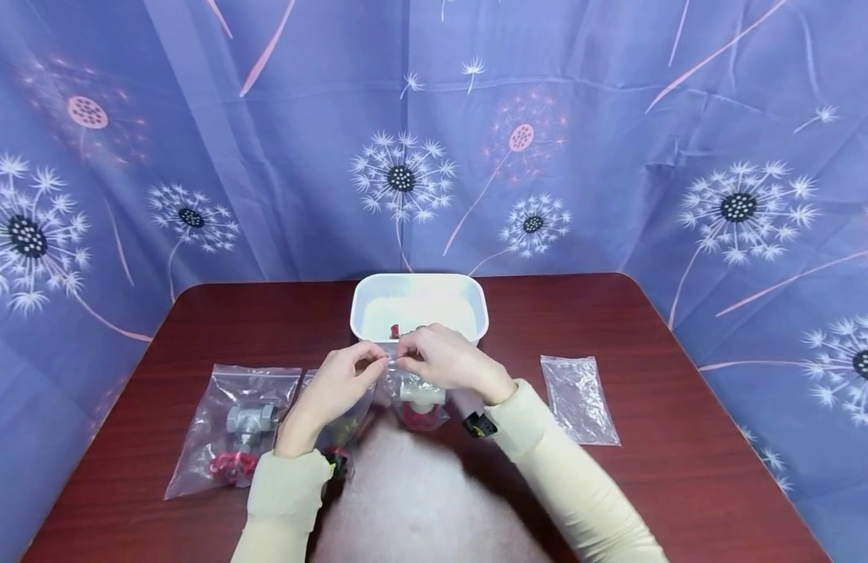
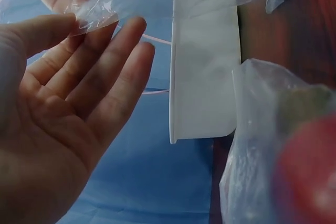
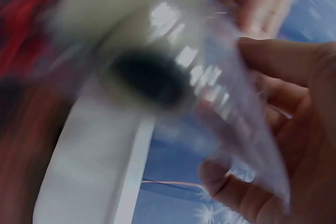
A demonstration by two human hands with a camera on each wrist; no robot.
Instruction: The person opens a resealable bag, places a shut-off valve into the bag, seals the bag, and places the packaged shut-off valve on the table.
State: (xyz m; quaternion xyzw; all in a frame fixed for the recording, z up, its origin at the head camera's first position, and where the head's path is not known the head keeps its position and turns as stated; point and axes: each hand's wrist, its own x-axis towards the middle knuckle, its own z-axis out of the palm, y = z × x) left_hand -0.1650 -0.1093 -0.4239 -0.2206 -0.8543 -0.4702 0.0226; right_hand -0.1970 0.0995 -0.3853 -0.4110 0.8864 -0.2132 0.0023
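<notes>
A clear zip bag (image 1: 434,381) holding a cream-coloured valve (image 1: 421,395) with a red handwheel (image 1: 420,418) hangs between both hands, in front of the white tray. My left hand (image 1: 338,383) pinches the bag's top edge between thumb and index finger; its other fingers stretch out loosely in the left wrist view. Close beside it, my right hand (image 1: 448,361) pinches the same edge. In the right wrist view the plastic (image 3: 236,108) runs between the thumb and fingers, and the valve's dark round opening (image 3: 149,80) shows, blurred.
The white tray (image 1: 358,313) stands at the table's back edge with a small red-handled piece (image 1: 395,331) inside. At left lies a bag with a grey valve (image 1: 251,420); another bag (image 1: 349,422) lies partly under the left forearm. A flat clear bag (image 1: 580,400) lies at right.
</notes>
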